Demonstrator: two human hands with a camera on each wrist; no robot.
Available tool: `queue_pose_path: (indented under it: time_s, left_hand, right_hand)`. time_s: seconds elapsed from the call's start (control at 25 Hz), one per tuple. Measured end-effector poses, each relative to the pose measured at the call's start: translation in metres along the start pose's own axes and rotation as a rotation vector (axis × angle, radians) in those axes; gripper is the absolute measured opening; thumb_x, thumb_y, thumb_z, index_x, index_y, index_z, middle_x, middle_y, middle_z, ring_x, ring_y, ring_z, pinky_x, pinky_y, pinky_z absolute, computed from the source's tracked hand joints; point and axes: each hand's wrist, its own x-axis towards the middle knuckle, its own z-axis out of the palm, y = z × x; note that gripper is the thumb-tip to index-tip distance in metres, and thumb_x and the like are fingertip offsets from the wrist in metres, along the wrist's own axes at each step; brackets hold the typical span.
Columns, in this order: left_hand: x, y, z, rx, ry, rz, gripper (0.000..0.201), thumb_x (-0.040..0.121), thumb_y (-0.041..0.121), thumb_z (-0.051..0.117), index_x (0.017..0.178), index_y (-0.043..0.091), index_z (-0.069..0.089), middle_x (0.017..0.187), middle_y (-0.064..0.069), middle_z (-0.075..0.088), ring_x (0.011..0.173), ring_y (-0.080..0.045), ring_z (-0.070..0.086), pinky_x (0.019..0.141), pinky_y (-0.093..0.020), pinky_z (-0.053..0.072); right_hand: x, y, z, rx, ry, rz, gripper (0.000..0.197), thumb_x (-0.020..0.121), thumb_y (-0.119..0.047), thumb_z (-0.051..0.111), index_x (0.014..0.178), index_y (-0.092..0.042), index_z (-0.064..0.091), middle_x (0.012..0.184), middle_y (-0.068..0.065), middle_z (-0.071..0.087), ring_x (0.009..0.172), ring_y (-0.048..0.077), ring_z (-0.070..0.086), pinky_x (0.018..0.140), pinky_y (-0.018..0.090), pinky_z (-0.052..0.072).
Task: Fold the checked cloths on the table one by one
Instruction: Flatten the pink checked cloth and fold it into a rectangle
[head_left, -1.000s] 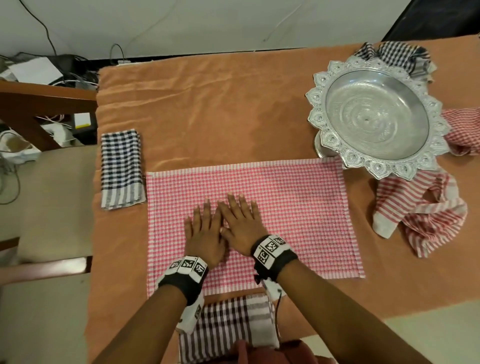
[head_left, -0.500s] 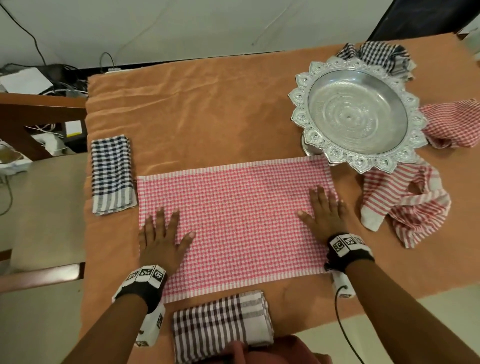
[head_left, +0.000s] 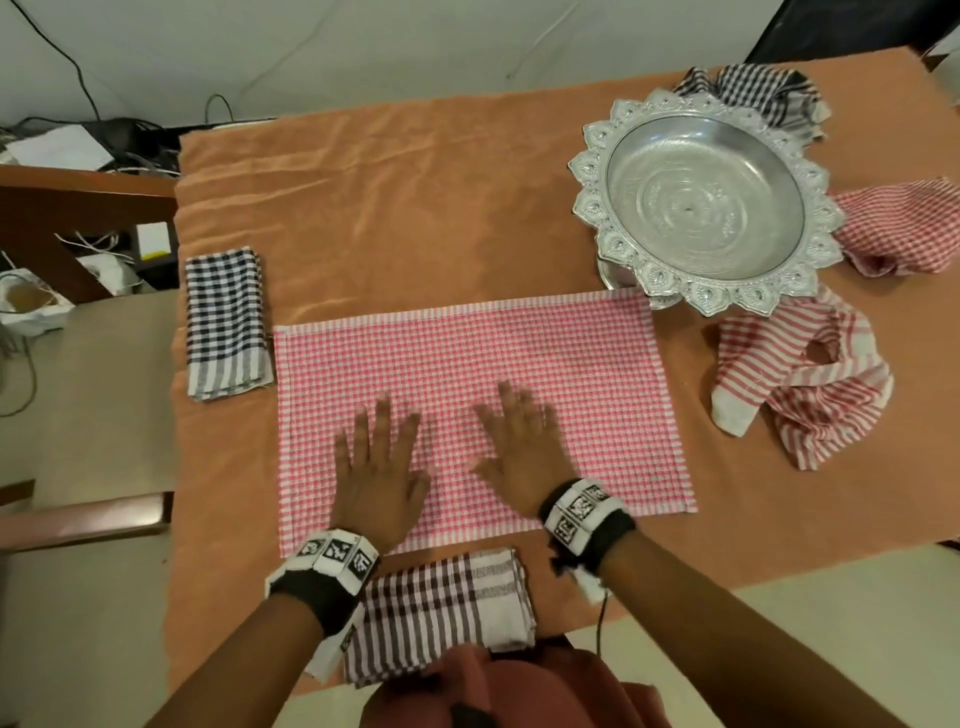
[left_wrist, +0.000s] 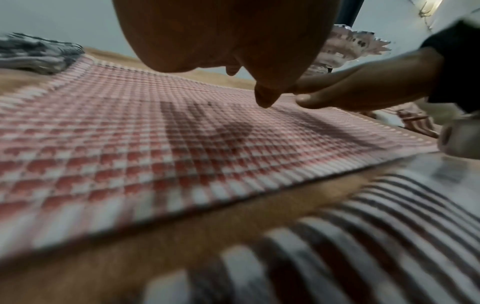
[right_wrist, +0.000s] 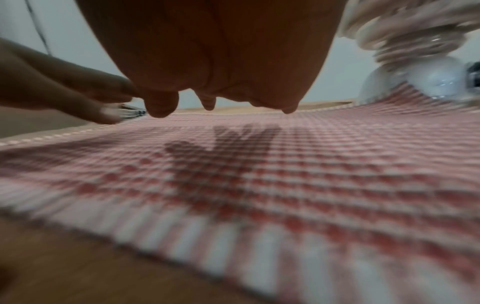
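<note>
A pink checked cloth (head_left: 519, 353) lies flat as a wide rectangle in the middle of the orange-covered table (head_left: 415, 208). My left hand (head_left: 382, 467) and right hand (head_left: 519, 441) are over its near half, fingers straight and spread, palms down, a short gap between them. In the wrist views the pink cloth (left_wrist: 130, 144) (right_wrist: 311, 174) carries each hand's shadow just under the palm, so the hands are at or barely above the fabric. Neither hand holds anything.
A folded black checked cloth (head_left: 226, 322) lies left of the pink one. A folded brown striped cloth (head_left: 441, 613) sits at the near edge. A silver bowl (head_left: 706, 208) stands at the back right, with crumpled red striped (head_left: 810, 389), red checked (head_left: 904, 228) and black checked (head_left: 753, 88) cloths around it.
A second ago both hands were together at the cloth's middle. They swept apart to its left and right ends, and have now come back toward the middle.
</note>
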Motion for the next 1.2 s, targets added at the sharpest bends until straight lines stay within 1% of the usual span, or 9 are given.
queue_pose_path:
  time_s: [0.08, 0.2, 0.32, 0.56, 0.68, 0.92, 1.04, 1.12, 1.2]
  left_hand:
    - [-0.011, 0.004, 0.017, -0.003, -0.051, 0.025, 0.071, 0.088, 0.063, 0.012, 0.149, 0.034, -0.009, 0.158, -0.009, -0.015, 0.144, -0.033, -0.016, 0.113, -0.049, -0.016]
    - [-0.018, -0.004, 0.033, 0.011, -0.144, -0.009, 0.069, 0.077, 0.077, -0.016, 0.136, 0.047, -0.034, 0.154, -0.001, -0.031, 0.141, -0.028, -0.03, 0.108, -0.044, -0.028]
    - [-0.015, -0.01, 0.03, 0.045, -0.209, 0.005, 0.074, 0.065, 0.08, -0.028, 0.13, 0.047, -0.043, 0.147, 0.003, -0.044, 0.135, -0.024, -0.041, 0.101, -0.039, -0.036]
    - [-0.023, -0.042, 0.015, 0.004, -0.207, -0.066, 0.093, 0.064, 0.09, -0.012, 0.142, 0.043, -0.025, 0.148, 0.003, -0.043, 0.133, -0.022, -0.044, 0.106, -0.039, -0.032]
    - [-0.029, -0.057, 0.011, -0.006, -0.192, -0.155, 0.101, 0.06, 0.093, -0.008, 0.144, 0.04, -0.023, 0.149, 0.003, -0.04, 0.137, -0.023, -0.038, 0.114, -0.042, -0.021]
    - [-0.025, -0.058, 0.008, -0.038, -0.2, -0.163, 0.111, 0.051, 0.097, -0.013, 0.143, 0.037, -0.025, 0.148, 0.002, -0.041, 0.136, -0.025, -0.037, 0.114, -0.046, -0.017]
    - [-0.028, -0.056, -0.004, -0.059, -0.141, -0.194, 0.104, 0.066, 0.091, 0.005, 0.151, 0.032, -0.007, 0.156, -0.002, -0.023, 0.146, -0.03, -0.015, 0.117, -0.048, -0.002]
    - [-0.037, -0.053, -0.011, -0.068, 0.036, -0.318, 0.078, 0.087, 0.062, 0.039, 0.152, 0.023, 0.02, 0.16, -0.013, 0.009, 0.143, -0.037, 0.019, 0.113, -0.051, 0.025]
    - [-0.047, -0.051, -0.013, -0.199, 0.149, -0.52, 0.06, 0.091, 0.036, 0.052, 0.144, 0.016, 0.033, 0.149, -0.019, 0.029, 0.126, -0.042, 0.039, 0.1, -0.051, 0.041]
  right_hand:
    - [-0.002, -0.024, 0.019, -0.011, -0.073, -0.121, 0.072, 0.093, -0.063, 0.018, 0.152, -0.03, -0.006, 0.149, 0.004, -0.032, 0.139, 0.031, -0.028, 0.112, 0.054, -0.017]
    - [-0.005, -0.019, 0.037, -0.102, -0.104, -0.167, 0.077, 0.086, -0.07, 0.007, 0.151, -0.031, -0.008, 0.152, 0.001, -0.029, 0.137, 0.028, -0.031, 0.108, 0.048, -0.026]
    - [-0.013, 0.003, 0.036, -0.123, -0.1, -0.169, 0.074, 0.087, -0.069, 0.013, 0.144, -0.035, -0.019, 0.151, -0.003, -0.029, 0.138, 0.023, -0.031, 0.107, 0.046, -0.03]
    - [-0.056, 0.094, 0.032, -0.064, -0.074, 0.034, 0.092, 0.071, -0.086, -0.006, 0.147, -0.035, -0.015, 0.152, -0.003, -0.029, 0.144, 0.029, -0.022, 0.11, 0.044, -0.026]
    - [-0.079, 0.139, 0.023, -0.001, -0.061, 0.238, 0.094, 0.067, -0.089, -0.001, 0.143, -0.039, -0.024, 0.15, -0.006, -0.031, 0.142, 0.02, -0.024, 0.113, 0.047, -0.018]
    - [-0.083, 0.147, 0.017, 0.014, -0.097, 0.283, 0.096, 0.065, -0.087, 0.0, 0.143, -0.038, -0.026, 0.148, -0.006, -0.033, 0.142, 0.018, -0.023, 0.113, 0.048, -0.017]
    - [-0.081, 0.145, 0.005, 0.129, -0.069, 0.316, 0.088, 0.081, -0.076, 0.026, 0.151, -0.034, -0.006, 0.156, -0.006, -0.02, 0.147, 0.02, -0.011, 0.116, 0.05, -0.008]
    - [-0.075, 0.134, -0.009, 0.212, 0.055, 0.363, 0.068, 0.092, -0.055, 0.044, 0.15, -0.026, 0.023, 0.16, 0.002, 0.012, 0.147, 0.023, 0.014, 0.117, 0.05, 0.008]
    - [-0.065, 0.115, -0.02, 0.301, 0.238, 0.381, 0.055, 0.093, -0.044, 0.049, 0.14, -0.016, 0.045, 0.148, 0.01, 0.042, 0.135, 0.028, 0.038, 0.113, 0.046, 0.026]
